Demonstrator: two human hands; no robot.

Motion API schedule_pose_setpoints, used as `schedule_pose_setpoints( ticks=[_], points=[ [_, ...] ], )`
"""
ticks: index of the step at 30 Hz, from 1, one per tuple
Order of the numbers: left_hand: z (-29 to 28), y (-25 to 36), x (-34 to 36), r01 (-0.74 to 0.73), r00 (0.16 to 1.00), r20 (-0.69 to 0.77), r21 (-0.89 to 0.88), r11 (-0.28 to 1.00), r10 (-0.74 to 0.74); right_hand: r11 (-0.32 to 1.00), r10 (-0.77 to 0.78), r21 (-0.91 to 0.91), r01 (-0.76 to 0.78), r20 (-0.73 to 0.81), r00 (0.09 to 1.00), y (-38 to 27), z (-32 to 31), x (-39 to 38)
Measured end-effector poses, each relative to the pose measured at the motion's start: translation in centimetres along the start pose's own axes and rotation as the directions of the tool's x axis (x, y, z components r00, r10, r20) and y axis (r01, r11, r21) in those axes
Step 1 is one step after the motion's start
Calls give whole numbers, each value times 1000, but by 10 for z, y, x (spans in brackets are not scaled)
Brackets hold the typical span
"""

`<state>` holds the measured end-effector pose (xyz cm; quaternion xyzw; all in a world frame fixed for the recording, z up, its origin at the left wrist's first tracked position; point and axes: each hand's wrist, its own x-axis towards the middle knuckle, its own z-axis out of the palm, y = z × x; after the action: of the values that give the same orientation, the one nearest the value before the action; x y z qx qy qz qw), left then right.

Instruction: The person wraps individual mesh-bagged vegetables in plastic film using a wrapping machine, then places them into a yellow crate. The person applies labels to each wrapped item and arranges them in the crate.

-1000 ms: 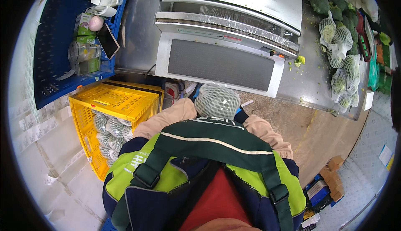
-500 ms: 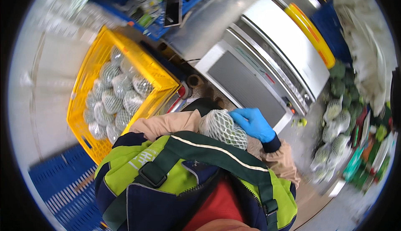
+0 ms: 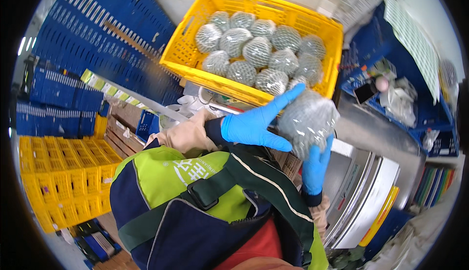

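A round head of produce (image 3: pixel 309 123), in a white foam net under shiny clear film, is held up just in front of the yellow crate (image 3: pixel 220 85). My right hand (image 3: pixel 316 167), in a blue glove, grips its lower side with the fingers up against it. Along its left side lies my left hand (image 3: pixel 256 123), also blue-gloved, thumb and fingers spread wide; whether they touch the film is hard to tell. Inside the crate sit several similar wrapped heads (image 3: pixel 257 51) in rows. The kind of produce is hidden by net and film.
Blue slatted panels (image 3: pixel 112 31) stand left of the crate, above stacked yellow crates (image 3: pixel 63 177). To the right, a blue shelf (image 3: pixel 415 70) carries a phone (image 3: pixel 365 93) and plastic bags. A white and grey machine (image 3: pixel 361 197) stands at lower right.
My view has swung left, bringing the crate ahead and the machine to lower right. My left hand, hidden before, now shows. The netted produce is held farther out, near the crate.
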<state>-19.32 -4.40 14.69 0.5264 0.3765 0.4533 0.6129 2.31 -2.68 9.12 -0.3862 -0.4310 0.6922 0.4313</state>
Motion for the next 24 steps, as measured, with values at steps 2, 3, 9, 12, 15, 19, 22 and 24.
schedule_pose_setpoints(
  ticks=[2, 3, 9, 12, 15, 19, 22, 24],
  points=[
    [-43, 15, -11, -127, 969, -138, 430, 894, 204, 938, -122, -273, 214, 317, 941, -8, 53, 35],
    [-72, 18, -15, -165, 948, -218, 282, 945, 230, 837, -214, -335, 433, 527, 822, -13, 78, 57],
    [-250, 67, -64, 237, 916, -332, 901, 364, 226, 510, -330, -442, 738, 691, 643, 45, 212, 196],
    [-295, 37, -62, 387, 919, -395, 900, 199, 3, 269, 139, -639, 721, 766, 628, 101, 263, 231],
    [-310, -10, -56, 445, 887, -439, 895, 14, -144, 8, 247, -652, 758, 736, 630, 153, 268, 243],
    [-306, -35, -46, 501, 773, -522, 851, -158, -361, 7, 280, -683, 730, 703, 654, 150, 260, 249],
    [-313, -56, -49, 494, 746, -531, 846, -201, -402, 11, 280, -692, 722, 695, 662, 153, 262, 251],
    [-316, -69, -52, 514, 750, -548, 835, -196, -369, 3, 301, -690, 724, 691, 657, 152, 266, 253]
  ],
)
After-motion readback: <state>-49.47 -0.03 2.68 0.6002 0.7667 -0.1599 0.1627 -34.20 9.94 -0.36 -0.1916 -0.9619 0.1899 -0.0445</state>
